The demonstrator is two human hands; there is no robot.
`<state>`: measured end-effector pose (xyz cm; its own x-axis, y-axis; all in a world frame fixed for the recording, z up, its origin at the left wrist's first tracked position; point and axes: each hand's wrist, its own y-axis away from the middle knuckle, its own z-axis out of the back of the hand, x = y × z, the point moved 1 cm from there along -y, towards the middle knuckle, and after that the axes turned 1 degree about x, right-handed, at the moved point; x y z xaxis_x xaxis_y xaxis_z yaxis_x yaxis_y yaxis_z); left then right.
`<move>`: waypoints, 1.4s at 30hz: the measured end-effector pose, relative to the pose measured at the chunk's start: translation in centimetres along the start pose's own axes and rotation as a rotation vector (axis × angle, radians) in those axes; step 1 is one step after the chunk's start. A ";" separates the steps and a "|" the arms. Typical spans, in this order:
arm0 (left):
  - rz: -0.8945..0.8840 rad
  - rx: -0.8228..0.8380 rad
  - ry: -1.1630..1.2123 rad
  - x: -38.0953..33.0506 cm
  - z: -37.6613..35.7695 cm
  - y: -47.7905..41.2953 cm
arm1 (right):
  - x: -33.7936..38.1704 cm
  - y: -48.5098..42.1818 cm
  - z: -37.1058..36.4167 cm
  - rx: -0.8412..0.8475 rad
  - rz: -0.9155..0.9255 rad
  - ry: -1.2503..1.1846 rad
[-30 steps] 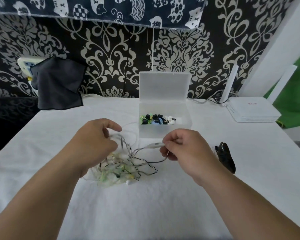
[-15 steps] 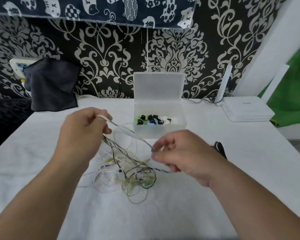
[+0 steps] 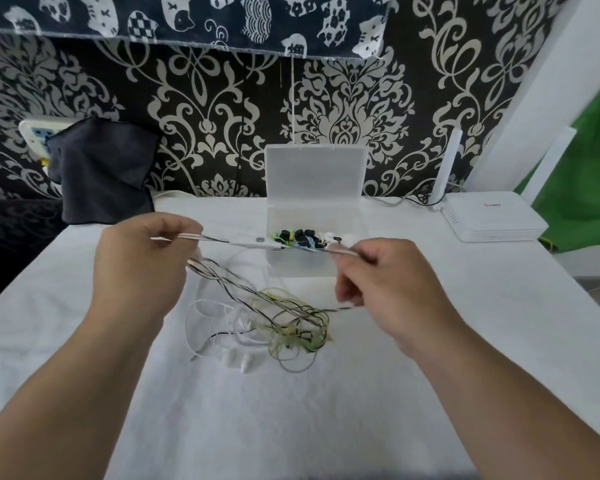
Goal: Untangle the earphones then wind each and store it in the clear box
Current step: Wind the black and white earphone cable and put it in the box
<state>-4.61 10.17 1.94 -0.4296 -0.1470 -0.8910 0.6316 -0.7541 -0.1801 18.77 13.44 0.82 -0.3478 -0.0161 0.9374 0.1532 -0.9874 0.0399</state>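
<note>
The left hand pinches a thin striped cable between thumb and curled fingers. The right hand pinches it further along, so it runs taut across the front of the clear box, partly hiding the small dark and coloured pieces inside. In front of the box, the tangle of earphones, with white, yellow-green and striped wires, lies on the wrinkled white table. The frosted lid stands upright. A flat white router sits right of the box and a dark cloth left.
</note>
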 end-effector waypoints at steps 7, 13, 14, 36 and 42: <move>-0.134 0.248 -0.434 0.7 -0.5 0.1 | 1.8 0.5 0.1 0.216 -0.136 -0.760; -0.056 0.259 -0.173 1.6 -0.6 -0.3 | 1.3 0.1 1.0 0.094 -0.197 -0.494; 0.066 0.279 0.060 1.5 -0.5 -0.3 | 1.2 0.2 1.1 0.107 -0.222 -0.341; -0.104 0.741 0.180 -0.8 -1.4 1.9 | 2.6 -0.1 -1.3 0.277 0.009 -0.196; -0.120 0.671 0.262 -0.7 -0.8 1.8 | 3.6 0.0 -1.0 0.166 -0.047 -0.564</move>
<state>-2.65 9.45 1.88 -0.2490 0.0564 -0.9669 0.0221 -0.9977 -0.0639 16.63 13.22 3.88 0.1808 0.1582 0.9707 0.3080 -0.9464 0.0968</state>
